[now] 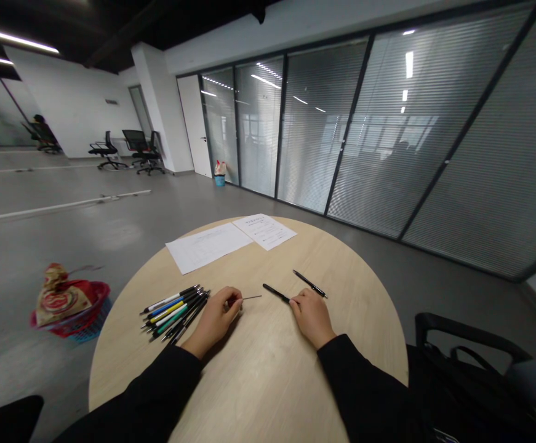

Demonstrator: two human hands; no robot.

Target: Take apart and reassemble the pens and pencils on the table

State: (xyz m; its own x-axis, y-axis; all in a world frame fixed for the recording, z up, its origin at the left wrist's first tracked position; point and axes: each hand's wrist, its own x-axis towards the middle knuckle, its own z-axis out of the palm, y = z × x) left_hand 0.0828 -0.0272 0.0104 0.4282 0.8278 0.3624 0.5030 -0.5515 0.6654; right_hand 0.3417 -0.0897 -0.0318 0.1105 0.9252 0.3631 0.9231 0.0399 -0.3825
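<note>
While L hand (220,312) grips rod (253,297), R (311,315): pen (276,292)

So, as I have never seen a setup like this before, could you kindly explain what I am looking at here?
There is no robot here: a person is working with two bare hands. The single picture comes from a camera worn on the person's head, looking forward and down.

The left hand pinches a thin dark rod, too small to identify surely. The right hand holds one end of a black pen.

On the round table, another pen lies just beyond the right hand. A pile of pens lies beside the left hand, and two sheets of paper are near the far edge.
</note>
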